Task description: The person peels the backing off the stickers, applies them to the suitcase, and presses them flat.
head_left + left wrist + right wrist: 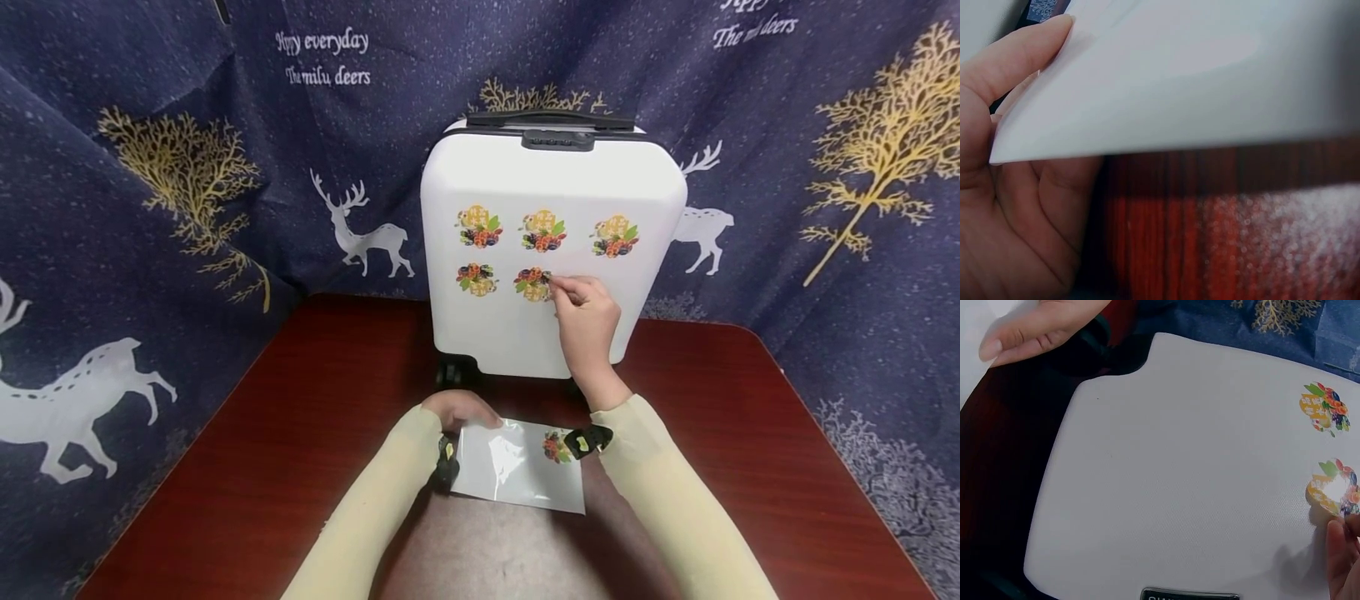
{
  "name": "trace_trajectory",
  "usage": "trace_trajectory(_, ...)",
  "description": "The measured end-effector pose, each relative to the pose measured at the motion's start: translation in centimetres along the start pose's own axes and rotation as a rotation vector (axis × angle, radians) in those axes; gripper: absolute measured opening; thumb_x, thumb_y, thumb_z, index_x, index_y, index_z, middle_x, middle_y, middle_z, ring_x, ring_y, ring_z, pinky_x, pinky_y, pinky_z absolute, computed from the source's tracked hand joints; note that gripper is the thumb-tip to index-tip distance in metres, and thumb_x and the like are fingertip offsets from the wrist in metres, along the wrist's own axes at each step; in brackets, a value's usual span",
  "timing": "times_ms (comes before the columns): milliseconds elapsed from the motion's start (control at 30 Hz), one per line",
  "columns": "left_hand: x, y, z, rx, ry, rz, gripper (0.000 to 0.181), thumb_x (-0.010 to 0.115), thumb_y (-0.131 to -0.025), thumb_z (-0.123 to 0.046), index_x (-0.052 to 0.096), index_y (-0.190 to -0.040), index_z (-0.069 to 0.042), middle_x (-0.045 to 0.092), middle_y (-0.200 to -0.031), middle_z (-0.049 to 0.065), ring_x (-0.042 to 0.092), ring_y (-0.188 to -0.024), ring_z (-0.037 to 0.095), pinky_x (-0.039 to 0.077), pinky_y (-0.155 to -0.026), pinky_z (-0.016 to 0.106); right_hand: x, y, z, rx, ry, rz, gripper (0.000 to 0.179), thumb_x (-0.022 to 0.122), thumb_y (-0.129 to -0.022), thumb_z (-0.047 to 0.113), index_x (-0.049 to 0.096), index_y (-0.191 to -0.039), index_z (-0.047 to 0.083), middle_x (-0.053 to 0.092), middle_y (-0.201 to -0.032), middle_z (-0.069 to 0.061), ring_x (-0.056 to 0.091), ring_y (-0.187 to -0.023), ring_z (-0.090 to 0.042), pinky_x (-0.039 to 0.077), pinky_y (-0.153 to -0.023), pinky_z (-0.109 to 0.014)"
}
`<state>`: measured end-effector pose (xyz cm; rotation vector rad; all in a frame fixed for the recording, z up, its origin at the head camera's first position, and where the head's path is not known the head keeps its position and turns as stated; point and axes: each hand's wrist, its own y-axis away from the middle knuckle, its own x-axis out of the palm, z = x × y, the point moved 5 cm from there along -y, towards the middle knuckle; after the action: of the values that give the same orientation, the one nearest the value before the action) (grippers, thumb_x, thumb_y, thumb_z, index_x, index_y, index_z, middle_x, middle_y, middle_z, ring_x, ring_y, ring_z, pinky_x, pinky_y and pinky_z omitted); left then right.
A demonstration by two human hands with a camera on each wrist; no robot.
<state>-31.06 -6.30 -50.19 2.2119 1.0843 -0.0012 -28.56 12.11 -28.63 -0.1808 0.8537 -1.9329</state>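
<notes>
A white suitcase (495, 333) stands upright on the table, with fruit stickers on its front. My right hand (588, 321) pinches the right edge of a fruit sticker (529, 285) in the lower row. In the right wrist view that sticker (1321, 487) lies against the case, partly cut off by the frame, its held edge seeming slightly raised. My left hand (461, 407) grips a glossy white sticker sheet (517, 483) by its upper left part, thumb on top and fingers beneath. One fruit sticker (555, 447) shows on the sheet near my right wrist strap.
Three more stickers, such as the upper left one (480, 227), form the upper row; another (476, 279) sits at lower left. The reddish-brown table (300, 433) extends around the case. A dark blue cloth (390, 133) with deer and trees hangs behind.
</notes>
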Motion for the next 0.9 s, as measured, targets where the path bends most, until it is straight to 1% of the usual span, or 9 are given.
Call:
trace_trajectory(33, -0.01, 0.00, -0.02, 0.003, -0.009, -0.004, 0.037, 0.069, -0.091, -0.014, 0.070, -0.125, 0.002, 0.074, -0.119, 0.013, 0.067, -0.093, 0.015, 0.059, -0.090, 0.030, -0.06, -0.02, -0.04, 0.010, 0.003, 0.004, 0.016, 0.070, -0.096, 0.008, 0.080, -0.103, -0.002, 0.075, -0.100, -0.020, 0.073, -0.074, -0.020, 0.045, -0.060, 0.000)
trace_trajectory(100, -0.01, -0.06, 0.00, 0.004, -0.021, -0.011, 0.037, 0.070, -0.091, -0.015, 0.071, -0.125, 0.001, 0.074, -0.122, 0.013, 0.067, -0.099, 0.016, 0.058, -0.094, 0.032, -0.16, -0.12, -0.02, 0.025, 0.019, 0.009, 0.016, 0.070, -0.095, 0.009, 0.080, -0.103, -0.001, 0.077, -0.101, -0.020, 0.075, -0.082, -0.031, 0.044, -0.062, 0.000)
trace_trajectory(200, -0.05, -0.10, 0.03, 0.005, -0.046, -0.022, 0.038, 0.070, -0.091, -0.016, 0.071, -0.125, 0.000, 0.071, -0.131, 0.015, 0.067, -0.108, 0.019, 0.057, -0.101, 0.035, -0.30, -0.31, 0.08, 0.046, 0.051, 0.027, 0.017, 0.071, -0.094, 0.011, 0.080, -0.103, 0.000, 0.079, -0.102, -0.019, 0.076, -0.086, -0.031, 0.042, -0.063, -0.002)
trace_trajectory(267, -0.03, -0.12, 0.04, -0.002, -0.040, -0.020, 0.038, 0.070, -0.091, -0.016, 0.071, -0.125, 0.000, 0.071, -0.129, 0.015, 0.068, -0.107, 0.019, 0.057, -0.099, 0.034, -0.37, -0.41, 0.10, 0.062, 0.058, 0.037, 0.017, 0.072, -0.094, 0.012, 0.080, -0.103, 0.000, 0.079, -0.102, -0.018, 0.077, -0.087, -0.031, 0.041, -0.063, -0.003)
trace_trajectory(367, -0.01, -0.14, 0.02, -0.009, -0.024, -0.010, 0.038, 0.069, -0.092, -0.015, 0.070, -0.126, 0.001, 0.072, -0.126, 0.015, 0.068, -0.099, 0.017, 0.059, -0.093, 0.033, -0.45, -0.44, 0.06, 0.085, 0.055, 0.047, 0.018, 0.072, -0.095, 0.014, 0.081, -0.104, 0.001, 0.080, -0.101, -0.017, 0.077, -0.084, -0.031, 0.042, -0.061, -0.005)
trace_trajectory(467, 0.05, -0.19, 0.06, -0.009, -0.006, 0.003, 0.037, 0.069, -0.093, -0.014, 0.069, -0.126, 0.002, 0.073, -0.124, 0.015, 0.069, -0.097, 0.017, 0.060, -0.091, 0.032, -0.47, -0.44, 0.00, 0.097, 0.059, 0.047, 0.017, 0.072, -0.095, 0.014, 0.081, -0.104, 0.002, 0.080, -0.098, -0.017, 0.076, -0.081, -0.031, 0.041, -0.059, -0.007)
trace_trajectory(567, 0.10, -0.25, 0.13, -0.015, 0.009, 0.010, 0.037, 0.068, -0.093, -0.014, 0.069, -0.127, 0.002, 0.072, -0.125, 0.016, 0.069, -0.098, 0.018, 0.060, -0.093, 0.034, -0.46, -0.45, -0.04, 0.099, 0.071, 0.046, 0.017, 0.072, -0.095, 0.015, 0.081, -0.103, 0.003, 0.080, -0.096, -0.016, 0.074, -0.079, -0.030, 0.040, -0.059, -0.008)
trace_trajectory(767, 0.11, -0.20, 0.05, -0.015, -0.001, 0.007, 0.039, 0.069, -0.093, -0.015, 0.069, -0.128, 0.001, 0.071, -0.130, 0.016, 0.069, -0.107, 0.021, 0.058, -0.099, 0.036, -0.46, -0.51, -0.04, 0.093, 0.073, 0.046, 0.017, 0.072, -0.094, 0.015, 0.081, -0.102, 0.002, 0.080, -0.095, -0.017, 0.072, -0.080, -0.029, 0.039, -0.059, -0.009)
trace_trajectory(900, 0.10, -0.17, 0.01, -0.013, -0.005, 0.000, 0.038, 0.070, -0.092, -0.016, 0.070, -0.127, 0.000, 0.071, -0.130, 0.016, 0.069, -0.108, 0.022, 0.058, -0.099, 0.036, -0.50, -0.50, 0.12, 0.040, 0.111, 0.051, 0.017, 0.071, -0.093, 0.014, 0.080, -0.101, 0.002, 0.079, -0.095, -0.017, 0.071, -0.078, -0.029, 0.042, -0.061, -0.016)
